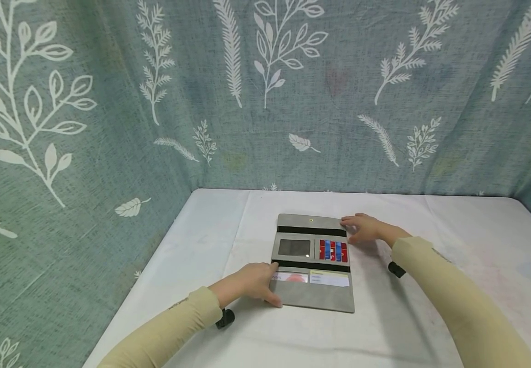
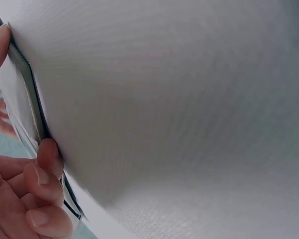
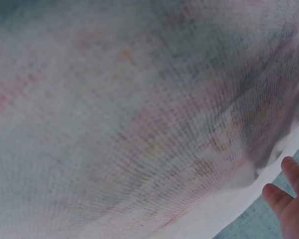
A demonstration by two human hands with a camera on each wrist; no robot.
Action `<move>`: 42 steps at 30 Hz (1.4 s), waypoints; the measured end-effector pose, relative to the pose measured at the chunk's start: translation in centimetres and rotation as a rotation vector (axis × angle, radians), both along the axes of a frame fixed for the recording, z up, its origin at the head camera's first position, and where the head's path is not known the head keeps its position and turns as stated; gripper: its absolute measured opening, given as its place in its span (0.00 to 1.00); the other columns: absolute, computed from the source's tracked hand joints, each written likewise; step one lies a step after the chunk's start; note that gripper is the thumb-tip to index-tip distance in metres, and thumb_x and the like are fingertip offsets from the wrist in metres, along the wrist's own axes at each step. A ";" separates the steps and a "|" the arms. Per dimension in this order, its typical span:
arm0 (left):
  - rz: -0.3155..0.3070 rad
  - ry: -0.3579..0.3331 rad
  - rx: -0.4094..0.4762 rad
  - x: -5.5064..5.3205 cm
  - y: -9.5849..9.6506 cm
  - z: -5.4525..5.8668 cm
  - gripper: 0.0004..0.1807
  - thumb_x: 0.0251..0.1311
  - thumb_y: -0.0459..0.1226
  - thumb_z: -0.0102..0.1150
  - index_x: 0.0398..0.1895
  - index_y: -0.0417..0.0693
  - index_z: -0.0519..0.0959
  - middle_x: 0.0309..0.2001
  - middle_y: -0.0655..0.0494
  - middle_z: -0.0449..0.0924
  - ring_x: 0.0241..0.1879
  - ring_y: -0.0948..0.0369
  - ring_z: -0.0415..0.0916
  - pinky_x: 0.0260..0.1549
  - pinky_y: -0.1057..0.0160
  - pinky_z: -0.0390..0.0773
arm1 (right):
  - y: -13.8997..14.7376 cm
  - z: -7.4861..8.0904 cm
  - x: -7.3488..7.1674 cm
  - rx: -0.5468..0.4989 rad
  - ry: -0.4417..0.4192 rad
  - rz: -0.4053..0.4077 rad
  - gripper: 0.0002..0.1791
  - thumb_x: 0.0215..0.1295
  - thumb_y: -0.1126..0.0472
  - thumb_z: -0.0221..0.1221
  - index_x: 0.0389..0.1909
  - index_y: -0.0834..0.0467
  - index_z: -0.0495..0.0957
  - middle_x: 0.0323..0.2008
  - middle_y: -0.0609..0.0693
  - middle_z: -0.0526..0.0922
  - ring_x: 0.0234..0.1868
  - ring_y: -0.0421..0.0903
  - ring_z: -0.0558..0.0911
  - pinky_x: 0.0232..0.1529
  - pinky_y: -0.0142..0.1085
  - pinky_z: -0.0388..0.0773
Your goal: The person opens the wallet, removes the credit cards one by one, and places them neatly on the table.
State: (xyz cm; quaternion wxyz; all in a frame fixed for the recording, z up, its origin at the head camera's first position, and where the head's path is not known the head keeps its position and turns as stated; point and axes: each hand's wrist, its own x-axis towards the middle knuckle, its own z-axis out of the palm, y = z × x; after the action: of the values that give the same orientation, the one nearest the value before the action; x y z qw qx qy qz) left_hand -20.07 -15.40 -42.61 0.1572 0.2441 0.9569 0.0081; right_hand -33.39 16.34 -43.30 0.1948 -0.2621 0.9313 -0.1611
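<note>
A grey folding wallet (image 1: 311,301) lies spread flat on the white-covered table, with two black bands across its folds. A dark clear window (image 1: 294,248), a row of red and blue pieces (image 1: 332,250) and two cards in slots, a pinkish one (image 1: 290,277) and a pale one (image 1: 329,278), show on its inside. At its lower left edge my left hand (image 1: 255,281) touches it, thumb and fingers apart; the left wrist view shows the fingertips (image 2: 50,154) against the edge. My right hand (image 1: 367,228) has its fingers spread at the upper right edge.
The table (image 1: 454,245) has a white cloth over it. Grey-green curtains (image 1: 247,133) with white leaf prints hang behind it and on the left. Small black devices are worn at both wrists, below the beige sleeves (image 1: 449,291).
</note>
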 end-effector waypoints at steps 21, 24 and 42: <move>-0.028 0.028 0.006 -0.5 0.0 0.0 0.52 0.33 0.64 0.67 0.57 0.37 0.69 0.44 0.51 0.79 0.43 0.58 0.77 0.41 0.60 0.76 | 0.3 -0.4 0.3 -0.029 0.031 -0.006 0.34 0.57 0.58 0.60 0.64 0.64 0.62 0.66 0.63 0.59 0.66 0.70 0.48 0.62 0.63 0.48; -0.045 0.085 0.019 -1.2 -0.4 0.0 0.48 0.32 0.64 0.67 0.54 0.41 0.72 0.39 0.54 0.77 0.38 0.59 0.75 0.36 0.61 0.76 | 0.0 -0.4 0.6 -0.020 0.078 -0.004 0.33 0.57 0.59 0.61 0.63 0.64 0.63 0.66 0.63 0.59 0.66 0.70 0.50 0.62 0.61 0.49; -0.151 0.022 0.076 -5.4 -2.7 -0.7 0.62 0.33 0.64 0.67 0.71 0.47 0.50 0.72 0.49 0.43 0.69 0.40 0.38 0.64 0.42 0.48 | -2.7 -0.9 4.7 -0.130 0.275 0.023 0.29 0.59 0.52 0.59 0.57 0.66 0.71 0.57 0.64 0.69 0.56 0.63 0.67 0.56 0.54 0.65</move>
State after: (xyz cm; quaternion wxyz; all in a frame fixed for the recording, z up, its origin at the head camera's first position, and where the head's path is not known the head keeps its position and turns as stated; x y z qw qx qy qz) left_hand -25.48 -18.11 -43.29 0.1373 0.3214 0.9365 0.0297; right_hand -28.70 13.68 -44.19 0.0498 -0.3044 0.9338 -0.1813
